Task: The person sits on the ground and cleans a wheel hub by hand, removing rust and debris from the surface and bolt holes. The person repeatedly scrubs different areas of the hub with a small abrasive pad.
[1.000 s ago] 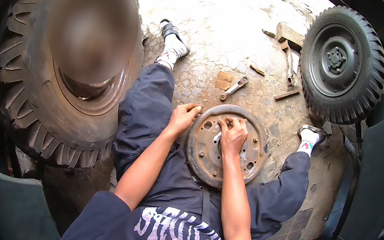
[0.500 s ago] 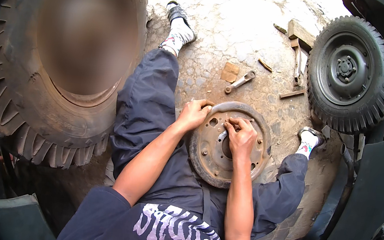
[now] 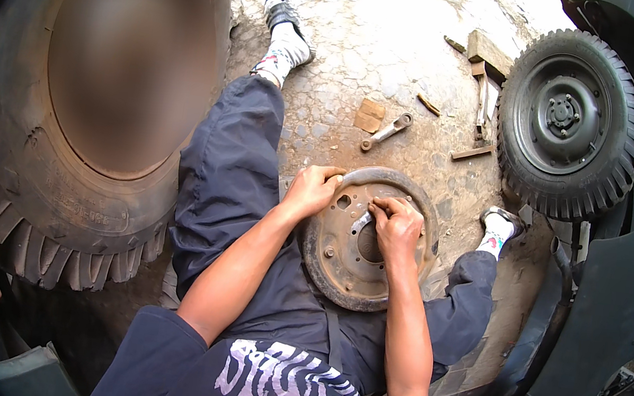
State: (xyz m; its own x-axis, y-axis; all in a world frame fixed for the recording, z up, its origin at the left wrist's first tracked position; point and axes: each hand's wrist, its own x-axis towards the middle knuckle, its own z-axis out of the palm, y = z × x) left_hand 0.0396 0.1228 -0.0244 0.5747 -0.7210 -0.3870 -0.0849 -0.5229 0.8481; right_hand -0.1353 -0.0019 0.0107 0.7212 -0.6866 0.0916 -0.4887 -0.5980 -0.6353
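A round, rusty brake backing plate [image 3: 336, 269] with bolts and holes rests tilted between my legs. My left hand [image 3: 310, 191] grips its upper left rim, thumb and fingers closed at the edge. Over the upper middle of the plate, my right hand [image 3: 399, 229] has its fingers pinched together against the face, beside the large centre hole [image 3: 368, 245]. A pale grey streak [image 3: 362, 221] shows just below those fingertips; I cannot tell whether it is bare metal or a small tool. Whatever the right fingers pinch is hidden.
On the ground ahead lie a ring-ended metal arm [image 3: 386, 133], a brown cardboard piece [image 3: 369, 114] and wood blocks [image 3: 490, 52]. A huge tyre [image 3: 91, 208] stands at my left. To the right is a wheel [image 3: 565, 110] beside a dark green vehicle body [image 3: 598, 315].
My right hand has shifted slightly over the plate, its fingertips staying near the centre hole. The left hand keeps its hold on the rim. The whole view has moved a little.
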